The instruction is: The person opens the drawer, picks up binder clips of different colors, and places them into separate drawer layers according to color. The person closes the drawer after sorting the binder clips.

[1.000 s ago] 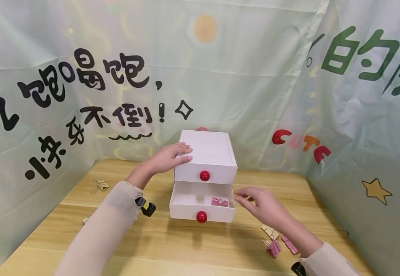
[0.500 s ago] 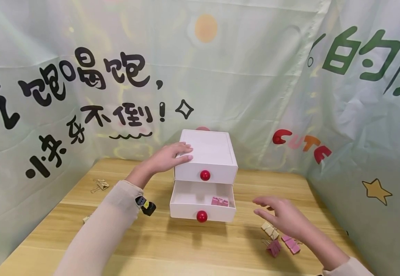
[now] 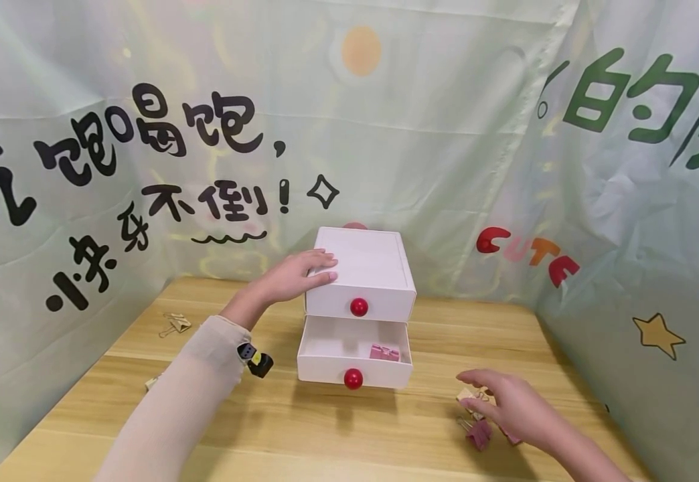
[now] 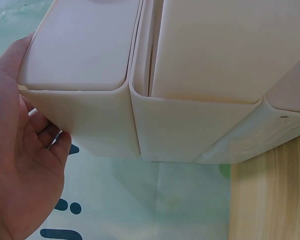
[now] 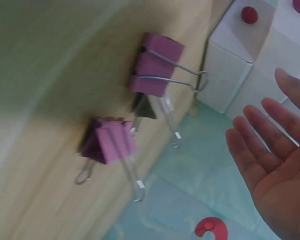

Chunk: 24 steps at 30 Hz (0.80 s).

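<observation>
My left hand [image 3: 292, 276] rests on the top left edge of a white two-drawer box [image 3: 364, 258]; the left wrist view has its fingers against the box wall [image 4: 97, 117]. The lower drawer [image 3: 325, 368] is pulled out and has a pink binder clip [image 3: 384, 353] inside at the right. Over a small group of clips to the right hovers my right hand [image 3: 521, 408], its fingers spread and holding nothing. Near it lie a cream clip [image 3: 464, 396], a pink clip [image 3: 479, 435] and another pink one [image 5: 159, 62], which the hand mostly hides in the head view.
Cream binder clips lie on the table's left side, one farther back [image 3: 176, 324] and one partly behind the left sleeve [image 3: 152, 382]. Red knobs [image 3: 358, 307] stick out from the drawer fronts. Printed cloth [image 3: 422, 154] hangs around the wooden table [image 3: 265, 428].
My right hand has moved away from the drawer's right side, rightward and nearer to me, over the clips. My left hand and the pulled-out drawer stay as they were.
</observation>
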### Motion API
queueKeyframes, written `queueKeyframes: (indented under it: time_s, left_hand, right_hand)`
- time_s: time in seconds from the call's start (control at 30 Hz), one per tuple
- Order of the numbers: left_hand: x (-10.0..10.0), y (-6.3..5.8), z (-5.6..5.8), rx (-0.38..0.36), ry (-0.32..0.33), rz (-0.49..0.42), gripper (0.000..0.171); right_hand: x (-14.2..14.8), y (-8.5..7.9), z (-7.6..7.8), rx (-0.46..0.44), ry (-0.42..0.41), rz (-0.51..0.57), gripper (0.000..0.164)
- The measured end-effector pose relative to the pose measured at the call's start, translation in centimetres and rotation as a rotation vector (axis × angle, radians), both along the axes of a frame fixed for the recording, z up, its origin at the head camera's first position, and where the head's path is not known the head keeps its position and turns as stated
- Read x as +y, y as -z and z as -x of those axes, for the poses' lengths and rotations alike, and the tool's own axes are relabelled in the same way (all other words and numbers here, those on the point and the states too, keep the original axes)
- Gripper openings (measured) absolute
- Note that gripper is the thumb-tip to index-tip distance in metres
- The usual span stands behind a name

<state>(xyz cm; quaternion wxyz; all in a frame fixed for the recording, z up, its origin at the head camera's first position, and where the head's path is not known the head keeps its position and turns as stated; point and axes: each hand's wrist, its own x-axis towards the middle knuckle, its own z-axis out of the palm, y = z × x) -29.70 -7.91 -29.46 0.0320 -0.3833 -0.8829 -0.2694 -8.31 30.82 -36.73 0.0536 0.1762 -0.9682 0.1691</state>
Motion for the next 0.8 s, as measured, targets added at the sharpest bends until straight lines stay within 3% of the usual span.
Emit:
queueKeyframes:
  time_s: [0.23,0.47,0.8]
  left_hand:
    - [0.0,0.0,0.1,0.006,-0.002,-0.003,0.055]
    - [0.0,0.1,0.0,0.011,0.003,0.000,0.055]
    - [0.0,0.0,-0.2,0.011,0.001,-0.005,0.055]
  right_hand:
    - [1.0,1.1,-0.8,-0.073,0.023,0.009,0.045]
    - [1.9,3.0,-1.3,0.018,-0.006,-0.083,0.039]
    - [2.2,4.7,-1.4,-0.064,-0.011,-0.121,0.036]
